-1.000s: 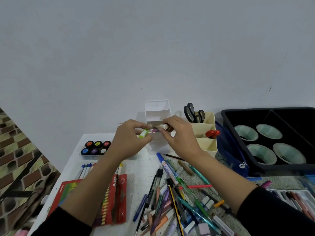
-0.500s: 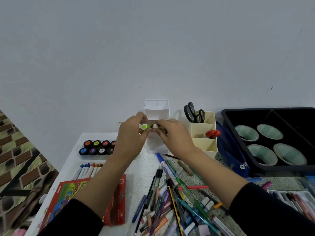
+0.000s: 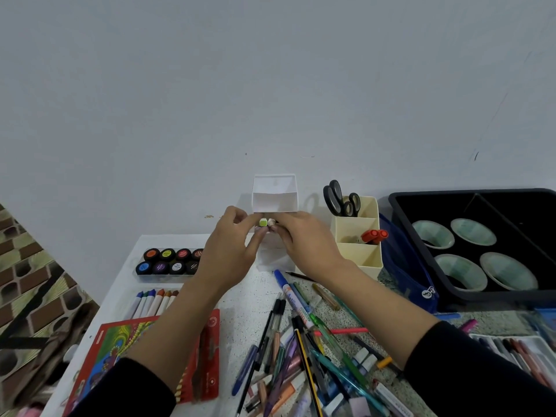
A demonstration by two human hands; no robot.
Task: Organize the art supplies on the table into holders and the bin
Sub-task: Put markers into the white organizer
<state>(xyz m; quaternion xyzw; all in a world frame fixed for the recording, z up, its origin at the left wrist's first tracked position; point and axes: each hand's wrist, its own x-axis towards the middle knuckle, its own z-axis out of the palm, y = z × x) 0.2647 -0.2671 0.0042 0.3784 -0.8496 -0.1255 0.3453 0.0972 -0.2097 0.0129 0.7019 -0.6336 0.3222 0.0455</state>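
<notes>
A: What's the biggest thing there?
B: The table (image 3: 249, 299), white and speckled, set against a plain wall. At its right end sits a black bin (image 3: 511, 296) with four pale bowls (image 3: 474, 231) inside. A blue pouch (image 3: 403, 266) lies between the bin and a cream holder (image 3: 358, 257).
A: And the loose supplies?
B: A heap of pens (image 3: 301, 356) lies at the near middle. Left of it is a red pencil pack (image 3: 120, 350), partly under the left forearm. Behind that are a row of crayons (image 3: 150, 302) and a tray of paint pots (image 3: 168, 261).
A: The holders?
B: The cream one has three sections. Scissors (image 3: 341, 200) stand in the back one and two orange markers (image 3: 374, 236) in the middle one. A white holder (image 3: 275, 194) stands by the wall, just left of it.
A: The hands?
B: The left hand (image 3: 228, 254) and right hand (image 3: 304, 242) meet in front of the white holder. Their fingers are curled, pinching a couple of short markers (image 3: 263, 222) between them. Only a green end and a pale end show. I cannot tell which hand holds which.
</notes>
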